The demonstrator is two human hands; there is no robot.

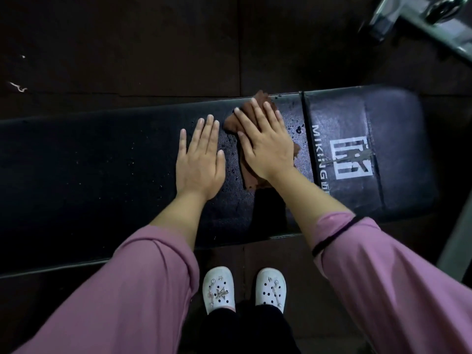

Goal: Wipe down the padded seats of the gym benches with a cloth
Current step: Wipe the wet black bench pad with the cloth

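A long black padded bench (89,162) runs across the view, its surface speckled with water drops. A brown cloth (249,176) lies on the pad near the seam to the shorter seat section (390,129), which carries a white logo. My right hand (265,141) presses flat on the cloth with straight fingers, and the cloth shows around it. My left hand (200,159) rests flat on the bare pad just left of the cloth, fingers straight, holding nothing.
Dark rubber floor tiles (127,47) lie beyond the bench. A grey metal machine frame (419,19) crosses the top right corner. My white clogs (244,290) stand on the floor at the bench's near edge.
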